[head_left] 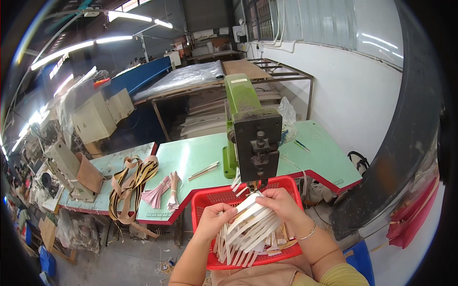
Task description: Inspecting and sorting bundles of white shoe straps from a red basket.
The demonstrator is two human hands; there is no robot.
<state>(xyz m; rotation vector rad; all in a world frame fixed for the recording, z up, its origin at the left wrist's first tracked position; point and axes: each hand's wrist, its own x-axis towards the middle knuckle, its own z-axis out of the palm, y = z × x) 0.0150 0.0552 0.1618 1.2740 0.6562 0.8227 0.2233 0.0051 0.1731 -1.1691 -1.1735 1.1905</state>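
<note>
The left hand (218,219) pinches the left edge of a row of white strips (253,224) between thumb and fingers; the right hand (280,204) grips their upper end, just below the black head (257,138) of a green machine (242,97). The strips hang over a red basket (198,206), with more pale pieces inside it. Beyond, on the green table (191,150), lie two tied bundles (173,193), thin sticks (204,170) and, farther left, striped straps (126,186).

Glaring ceiling tubes (130,16), fisheye-bent edges
</note>
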